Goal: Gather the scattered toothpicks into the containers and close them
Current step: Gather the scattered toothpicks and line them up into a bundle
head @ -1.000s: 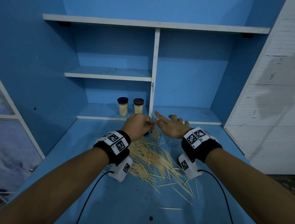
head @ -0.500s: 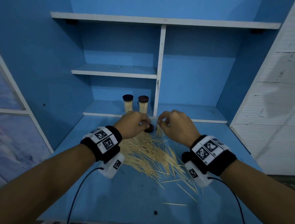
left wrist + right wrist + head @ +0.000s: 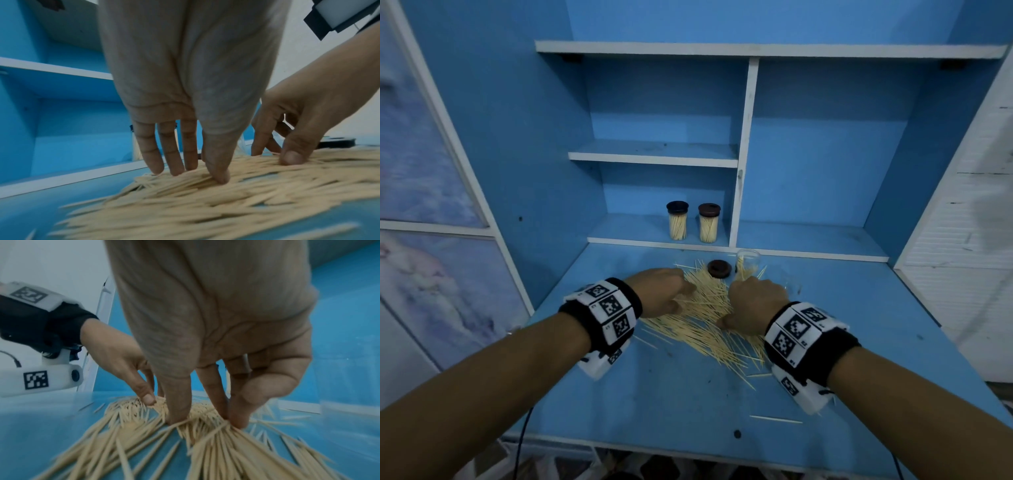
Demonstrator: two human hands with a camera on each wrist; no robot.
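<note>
Head view: scattered pale wooden toothpicks (image 3: 705,329) piled on blue desk (image 3: 688,394)
Left hand (image 3: 659,294): straight fingers (image 3: 170,155) pressing pile
Right hand (image 3: 755,305): thumb and fingertips (image 3: 236,418) pinching toothpicks

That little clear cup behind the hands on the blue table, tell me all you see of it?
The open container is a small clear tube, plastic or glass by its look, standing upright without a lid at the back of the table, just ahead of the right hand. A few toothpicks stand inside. Its dark round lid lies flat beside it, seemingly apart. No hand touches it.
</note>
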